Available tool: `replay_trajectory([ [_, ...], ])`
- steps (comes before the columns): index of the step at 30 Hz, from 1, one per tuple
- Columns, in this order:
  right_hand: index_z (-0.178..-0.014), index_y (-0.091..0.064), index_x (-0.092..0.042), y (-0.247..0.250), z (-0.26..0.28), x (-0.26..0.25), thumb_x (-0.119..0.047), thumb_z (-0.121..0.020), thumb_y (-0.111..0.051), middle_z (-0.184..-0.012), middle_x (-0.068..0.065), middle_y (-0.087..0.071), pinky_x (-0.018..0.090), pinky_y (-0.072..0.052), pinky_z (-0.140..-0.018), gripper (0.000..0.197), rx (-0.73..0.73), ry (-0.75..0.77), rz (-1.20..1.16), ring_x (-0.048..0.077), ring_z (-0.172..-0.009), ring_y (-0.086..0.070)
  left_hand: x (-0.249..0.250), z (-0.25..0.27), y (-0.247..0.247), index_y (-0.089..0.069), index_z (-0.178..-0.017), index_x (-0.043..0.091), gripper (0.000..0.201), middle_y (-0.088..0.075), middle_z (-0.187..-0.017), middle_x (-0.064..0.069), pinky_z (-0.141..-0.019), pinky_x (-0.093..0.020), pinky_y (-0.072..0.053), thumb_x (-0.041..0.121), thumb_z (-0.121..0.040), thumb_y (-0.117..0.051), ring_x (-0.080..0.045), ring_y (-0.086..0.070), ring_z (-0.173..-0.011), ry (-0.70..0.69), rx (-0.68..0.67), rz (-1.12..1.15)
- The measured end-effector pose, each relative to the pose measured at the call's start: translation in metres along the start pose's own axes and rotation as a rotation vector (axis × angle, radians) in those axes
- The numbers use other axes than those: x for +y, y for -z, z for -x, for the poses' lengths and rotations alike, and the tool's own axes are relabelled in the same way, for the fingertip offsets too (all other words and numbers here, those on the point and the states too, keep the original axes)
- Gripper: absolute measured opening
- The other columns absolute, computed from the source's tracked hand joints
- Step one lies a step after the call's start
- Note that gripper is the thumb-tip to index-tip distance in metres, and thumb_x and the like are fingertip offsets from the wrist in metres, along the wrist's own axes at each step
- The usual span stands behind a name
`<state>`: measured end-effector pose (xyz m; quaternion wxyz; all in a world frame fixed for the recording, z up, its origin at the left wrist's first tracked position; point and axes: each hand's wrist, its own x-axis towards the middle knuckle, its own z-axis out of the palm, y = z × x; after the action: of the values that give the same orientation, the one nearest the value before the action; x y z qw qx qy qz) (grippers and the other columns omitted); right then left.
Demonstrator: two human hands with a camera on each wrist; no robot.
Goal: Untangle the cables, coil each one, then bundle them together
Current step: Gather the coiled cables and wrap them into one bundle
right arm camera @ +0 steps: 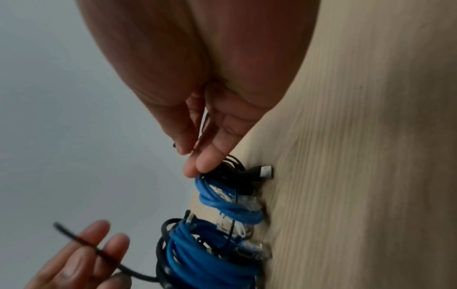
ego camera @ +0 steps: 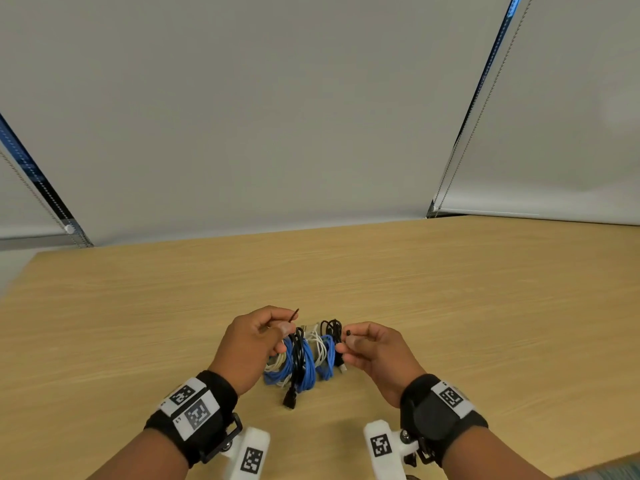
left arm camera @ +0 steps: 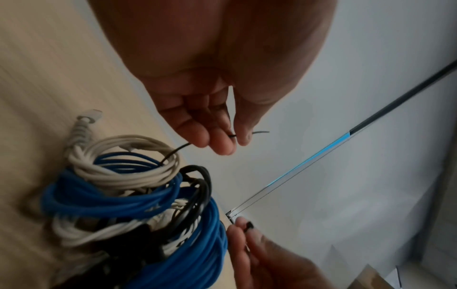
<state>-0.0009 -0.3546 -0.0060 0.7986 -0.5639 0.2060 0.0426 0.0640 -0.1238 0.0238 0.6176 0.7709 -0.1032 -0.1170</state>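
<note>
- We have no box, tray or bin in view here; the only thing holding anything is the wooden table [ego camera: 450,306], and on it, at the near middle, lies the cable bundle [ego camera: 304,358].
- We see our left hand [ego camera: 252,344] just left of the bundle, fingers curled, thumb and fingertips pinching one end of a thin black tie [left arm camera: 259,132]; its short tip pokes out beyond the thumb.
- In the left wrist view, that tie runs from the pinch down into the white loops and out of sight.
- We see our right hand [ego camera: 374,351] just right of the bundle, fingers curled too, pinching the small black head of the tie [ego camera: 348,331] between thumb and forefinger.
- Both hands are raised a little over the table, with the bundle between them.
- Now the bundle itself: blue cable [left arm camera: 188,244] in thick round coils, the biggest mass of it.
- White cable [left arm camera: 118,176] loops over the blue on the left side, with a pale plug [left arm camera: 86,119] sticking out.
- Black cable [left arm camera: 200,187] crosses through the middle, and in the head view a black plug [ego camera: 290,400] lies on the table at the near edge of the bundle.
- In the right wrist view, a black USB plug [right arm camera: 264,172] with a metal tip points out on the right side.
- Clear connectors [right arm camera: 251,202] show among the blue coils there.
- Beyond the table's far edge hang pale window blinds [ego camera: 277,116] with bead chains.
</note>
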Motion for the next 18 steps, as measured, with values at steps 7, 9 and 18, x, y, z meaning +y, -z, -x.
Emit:
replay_trajectory([
  [7, -0.097, -0.073, -0.008, -0.027, 0.003, -0.022, -0.004, -0.094, -0.066, -0.092, 0.012, -0.075, 0.028, -0.057, -0.067, 0.009, -0.106, 0.196, 0.203, 0.017, -0.077, -0.070, 0.007, 0.001, -0.011, -0.070, -0.082, 0.034, 0.025, -0.068, -0.073, 0.012, -0.054, -0.018, -0.048, 0.010, -0.090, -0.069, -0.006, -0.062, -0.056, -0.099, -0.003, -0.170],
  [9, -0.096, -0.075, -0.014, -0.034, 0.004, -0.026, -0.006, -0.094, -0.068, -0.089, 0.012, -0.075, 0.028, -0.058, -0.069, 0.011, -0.125, 0.241, 0.279, 0.017, -0.077, -0.071, 0.009, 0.001, -0.012, -0.071, -0.081, 0.032, 0.023, -0.069, -0.072, 0.013, -0.052, -0.016, -0.047, 0.010, -0.090, -0.070, -0.004, -0.061, -0.055, -0.101, 0.002, -0.177],
  [18, -0.098, -0.076, -0.018, -0.045, 0.003, -0.033, -0.005, -0.095, -0.064, -0.080, 0.003, -0.071, 0.033, -0.060, -0.072, 0.017, -0.130, 0.288, 0.429, 0.016, -0.073, -0.068, 0.013, 0.001, -0.008, -0.073, -0.080, 0.030, 0.022, -0.069, -0.070, 0.011, -0.056, -0.020, -0.050, 0.010, -0.088, -0.071, -0.005, -0.062, -0.054, -0.084, 0.017, -0.165],
])
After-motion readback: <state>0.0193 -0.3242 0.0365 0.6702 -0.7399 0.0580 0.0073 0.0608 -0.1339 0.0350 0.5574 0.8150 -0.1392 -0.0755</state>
